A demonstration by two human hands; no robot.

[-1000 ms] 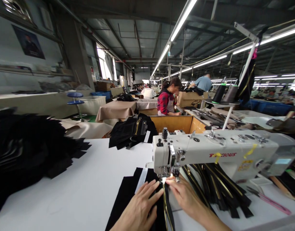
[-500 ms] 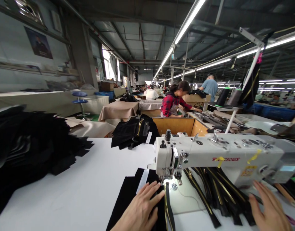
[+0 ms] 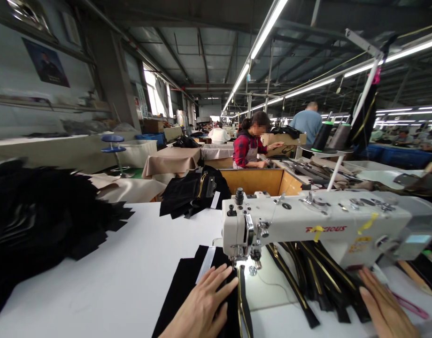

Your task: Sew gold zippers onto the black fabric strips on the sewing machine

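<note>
My left hand (image 3: 205,300) lies flat with its fingers spread on a black fabric piece (image 3: 179,286). A whitish strip (image 3: 205,264) sits on this fabric, just beyond the fingertips. Beside the hand, a black zipper strip with gold teeth (image 3: 241,295) runs up to the presser foot of the sewing machine (image 3: 289,225). My right hand (image 3: 383,300) is open, fingers outstretched, by the base of the machine arm. Left of it lie several black zipper strips with gold teeth (image 3: 318,277); whether it touches them I cannot tell.
A tall pile of black pieces (image 3: 50,211) covers the table's left side. Another black stack (image 3: 193,190) lies behind the machine. Thread cones (image 3: 321,136) stand at the right. A pink tool (image 3: 411,305) lies beside my right hand. A co-worker (image 3: 251,141) works beyond.
My right hand has drawn in closer to the machine's base, its fingers nearer together, and more of the pink tool shows. My left hand stays on the fabric. The view has shifted slightly.
</note>
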